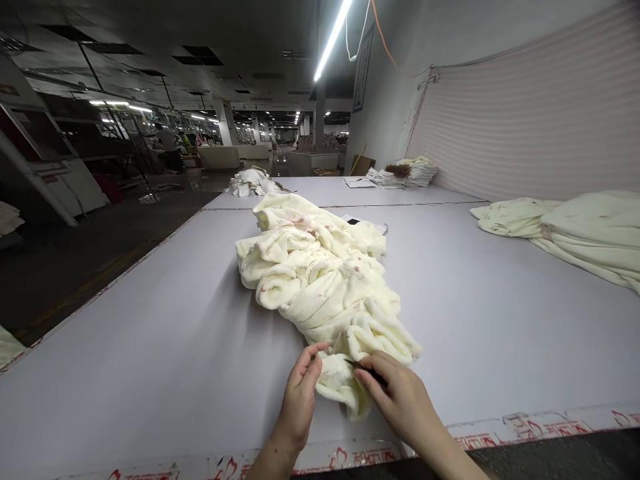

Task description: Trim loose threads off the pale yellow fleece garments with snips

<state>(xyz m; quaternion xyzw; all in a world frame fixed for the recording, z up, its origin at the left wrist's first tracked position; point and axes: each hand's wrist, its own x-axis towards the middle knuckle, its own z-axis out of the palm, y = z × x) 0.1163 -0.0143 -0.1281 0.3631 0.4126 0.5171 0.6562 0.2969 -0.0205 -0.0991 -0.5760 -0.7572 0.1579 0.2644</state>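
A heap of cream fleece fabric (325, 280) with faint pinkish marks lies bunched up on the table in front of me. At its near end, my left hand (301, 390) grips the left edge of a small cream flap (336, 377) between thumb and fingers. On the other side of that flap, my right hand (395, 393) is closed around a small dark pointed tool that looks like thread snips (376, 375). The tip of the snips points left and touches or nearly touches the flap. Most of the snips is hidden by my fingers.
The pale table (165, 320) has a taped near edge with red print. More cream fabric (590, 230) lies at the right. Stacked white pieces (417, 172) and a white cloth pile (251, 181) sit at the far end. A striped sheet (530, 127) hangs along the right wall.
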